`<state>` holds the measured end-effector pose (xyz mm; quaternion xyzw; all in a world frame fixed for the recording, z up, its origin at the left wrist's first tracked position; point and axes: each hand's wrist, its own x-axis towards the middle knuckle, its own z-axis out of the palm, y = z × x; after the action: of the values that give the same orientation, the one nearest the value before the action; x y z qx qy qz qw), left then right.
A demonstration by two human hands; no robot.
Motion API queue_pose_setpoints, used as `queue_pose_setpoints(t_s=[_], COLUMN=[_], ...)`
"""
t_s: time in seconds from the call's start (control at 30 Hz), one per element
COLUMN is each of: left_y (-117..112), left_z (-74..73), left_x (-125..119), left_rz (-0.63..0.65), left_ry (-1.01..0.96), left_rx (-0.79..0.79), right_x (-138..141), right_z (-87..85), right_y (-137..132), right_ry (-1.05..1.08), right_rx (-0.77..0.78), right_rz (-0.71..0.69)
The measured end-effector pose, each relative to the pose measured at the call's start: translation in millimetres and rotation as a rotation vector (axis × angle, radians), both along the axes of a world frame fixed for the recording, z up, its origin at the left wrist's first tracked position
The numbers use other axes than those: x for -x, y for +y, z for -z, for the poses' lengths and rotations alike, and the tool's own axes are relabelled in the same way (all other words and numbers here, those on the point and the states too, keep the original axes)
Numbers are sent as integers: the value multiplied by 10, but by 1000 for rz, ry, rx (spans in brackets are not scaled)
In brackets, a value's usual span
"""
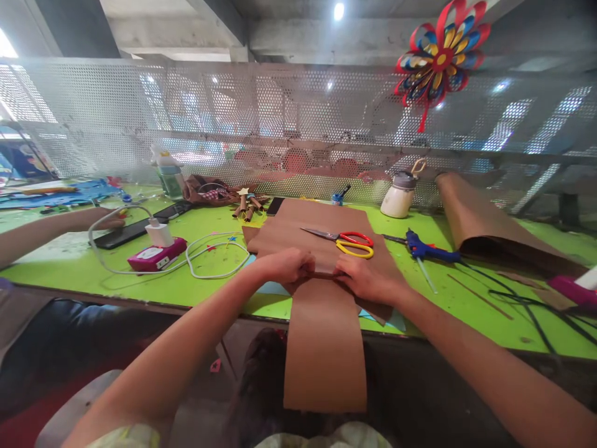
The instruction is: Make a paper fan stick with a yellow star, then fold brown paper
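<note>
A long strip of brown kraft paper [326, 348] hangs over the table's front edge toward me. Where it lies on the table it has a narrow fold or roll across it. My left hand [293, 265] is closed on the left end of that fold, fingers curled. My right hand [364, 277] grips the right end, its fingertips partly hidden. Under and behind the hands lie larger brown paper sheets [321, 214]. Scissors [354, 244] with one red and one yellow handle rest on them, just beyond my right hand.
A blue glue gun [426, 249] and its black cable lie at right, by a brown paper roll [485, 214]. A cream bottle [398, 196] stands behind. At left are a magenta power strip [157, 254], a white cable [219, 275] and another person's hand [109, 218].
</note>
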<state>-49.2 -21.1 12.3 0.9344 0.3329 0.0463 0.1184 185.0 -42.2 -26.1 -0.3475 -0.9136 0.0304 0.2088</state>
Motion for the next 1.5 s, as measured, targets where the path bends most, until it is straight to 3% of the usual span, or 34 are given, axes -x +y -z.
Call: queue_pose_setpoints(t_s=[0.33, 0.57, 0.73, 1.1, 1.23, 1.4, 1.5], left_y=[-121, -207, -178, -231, -268, -146, -56], left_z=[39, 68, 95, 89, -5, -300, -419], left_x=[36, 65, 72, 89, 124, 27, -129], left_rz=[62, 86, 67, 131, 115, 66, 32], left_ry=[-8, 0, 14, 87, 79, 95, 68], left_rx=[-177, -286, -336, -451, -388, -17, 21], right_x=[-25, -15, 18, 41, 41, 96, 125], right_z=[-134, -116, -80, -129, -128, -205, -311], right_y=[-99, -173, -152, -253, -272, -319, -373], right_ry=[-120, -239, -203, -308, -326, -334, -337], right_rx=[-10, -116, -145, -227, -264, -339, -411], right_rz=[-16, 62, 98, 55, 52, 80, 118])
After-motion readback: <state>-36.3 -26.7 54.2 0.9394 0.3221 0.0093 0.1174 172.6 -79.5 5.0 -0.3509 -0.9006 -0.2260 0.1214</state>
